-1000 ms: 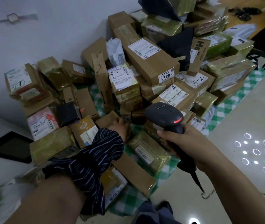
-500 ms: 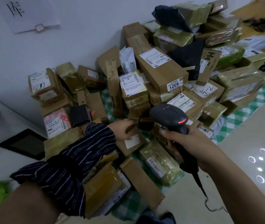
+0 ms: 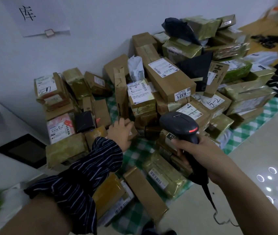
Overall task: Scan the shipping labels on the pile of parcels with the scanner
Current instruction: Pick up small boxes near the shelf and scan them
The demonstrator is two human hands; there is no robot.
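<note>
Gripping the scanner by its handle, the right hand holds it above the cloth's near edge, red light on. Farther in, the left hand curls its fingers over a small box mid-cloth. Beyond, the parcels pile against the wall.

Your left hand has tipped the small brown box away towards the pile; its white label, facing you before, is now almost hidden under your fingers.
</note>
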